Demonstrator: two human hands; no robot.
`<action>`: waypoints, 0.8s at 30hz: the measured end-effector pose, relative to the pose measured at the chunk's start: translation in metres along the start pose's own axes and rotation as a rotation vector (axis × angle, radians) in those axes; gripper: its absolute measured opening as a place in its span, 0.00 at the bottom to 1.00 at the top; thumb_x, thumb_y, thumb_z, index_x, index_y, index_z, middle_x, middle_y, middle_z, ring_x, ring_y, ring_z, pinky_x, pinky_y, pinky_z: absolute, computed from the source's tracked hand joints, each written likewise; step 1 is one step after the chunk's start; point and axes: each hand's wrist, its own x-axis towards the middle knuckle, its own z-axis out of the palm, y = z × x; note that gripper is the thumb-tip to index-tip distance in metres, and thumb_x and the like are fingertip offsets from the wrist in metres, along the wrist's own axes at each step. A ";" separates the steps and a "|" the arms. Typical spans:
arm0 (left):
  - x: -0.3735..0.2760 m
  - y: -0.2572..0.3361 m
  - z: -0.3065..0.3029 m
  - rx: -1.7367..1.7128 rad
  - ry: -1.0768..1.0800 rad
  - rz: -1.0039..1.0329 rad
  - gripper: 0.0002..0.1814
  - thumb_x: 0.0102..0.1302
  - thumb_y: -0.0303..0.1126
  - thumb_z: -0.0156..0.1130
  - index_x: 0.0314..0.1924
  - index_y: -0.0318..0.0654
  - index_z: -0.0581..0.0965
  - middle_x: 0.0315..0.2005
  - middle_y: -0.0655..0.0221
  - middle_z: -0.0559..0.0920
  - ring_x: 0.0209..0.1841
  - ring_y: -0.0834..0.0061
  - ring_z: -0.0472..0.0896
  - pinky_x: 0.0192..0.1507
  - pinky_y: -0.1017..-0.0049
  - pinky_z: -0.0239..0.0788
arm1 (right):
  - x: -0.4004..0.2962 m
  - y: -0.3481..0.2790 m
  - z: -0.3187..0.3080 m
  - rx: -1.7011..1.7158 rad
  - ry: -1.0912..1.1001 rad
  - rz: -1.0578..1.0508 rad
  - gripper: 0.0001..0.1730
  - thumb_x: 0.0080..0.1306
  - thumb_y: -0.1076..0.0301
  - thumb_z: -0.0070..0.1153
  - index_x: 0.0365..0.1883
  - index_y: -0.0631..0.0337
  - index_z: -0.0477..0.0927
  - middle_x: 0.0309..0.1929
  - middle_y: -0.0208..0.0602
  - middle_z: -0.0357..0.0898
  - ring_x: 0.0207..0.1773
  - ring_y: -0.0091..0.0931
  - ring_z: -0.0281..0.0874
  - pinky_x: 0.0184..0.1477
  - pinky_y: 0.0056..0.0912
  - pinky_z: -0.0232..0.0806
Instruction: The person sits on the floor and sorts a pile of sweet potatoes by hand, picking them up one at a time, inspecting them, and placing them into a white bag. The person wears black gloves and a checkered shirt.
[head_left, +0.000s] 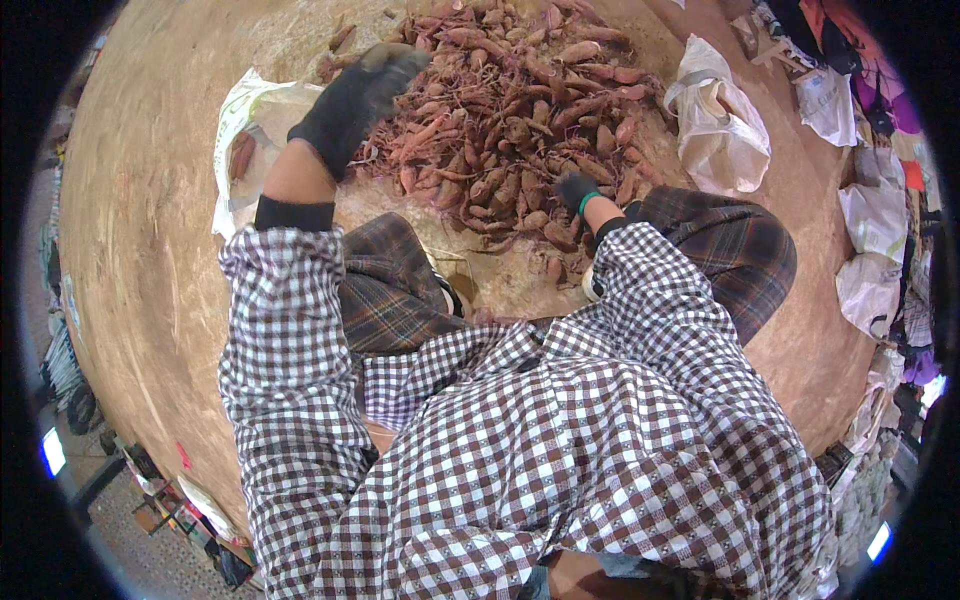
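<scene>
A heap of reddish sweet potatoes (487, 127) with thin roots lies on the floor before my crossed legs. My left hand (364, 97), in a black work glove, is raised at the heap's left side and blurred. Whether anything is in its fingers is hidden. At the near edge of the heap, my right hand (576, 189) is among the sweet potatoes, gloved in dark fabric with a green cuff. Its fingertips are hard to make out. Beside my left hand a white woven sack (227, 142) lies with its mouth spread, and a sweet potato (241, 155) shows in it.
Another white sack (724, 139) stands to the right of the heap, its mouth open. My knees in plaid trousers (731, 247) flank the near side. More white sacks (870, 217) line the far right edge of the brown floor (150, 262).
</scene>
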 end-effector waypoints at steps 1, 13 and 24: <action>-0.004 0.009 0.006 0.031 0.019 0.030 0.20 0.74 0.48 0.54 0.56 0.42 0.75 0.51 0.65 0.79 0.51 0.72 0.78 0.50 0.72 0.71 | 0.001 -0.001 0.011 0.071 -0.144 0.038 0.22 0.70 0.54 0.52 0.56 0.57 0.79 0.58 0.43 0.77 0.54 0.42 0.78 0.55 0.47 0.72; -0.046 0.072 0.048 0.201 0.146 0.132 0.24 0.70 0.46 0.60 0.57 0.36 0.72 0.50 0.59 0.79 0.53 0.68 0.81 0.51 0.72 0.71 | -0.044 -0.026 0.050 0.154 0.096 0.011 0.31 0.70 0.61 0.52 0.70 0.57 0.63 0.70 0.44 0.62 0.68 0.41 0.65 0.66 0.46 0.65; -0.040 0.086 0.048 0.219 0.086 0.031 0.19 0.75 0.38 0.54 0.61 0.38 0.71 0.52 0.66 0.78 0.55 0.73 0.77 0.55 0.75 0.69 | -0.098 -0.014 -0.009 0.121 0.451 0.319 0.16 0.68 0.65 0.49 0.52 0.57 0.80 0.55 0.44 0.79 0.57 0.41 0.78 0.54 0.46 0.72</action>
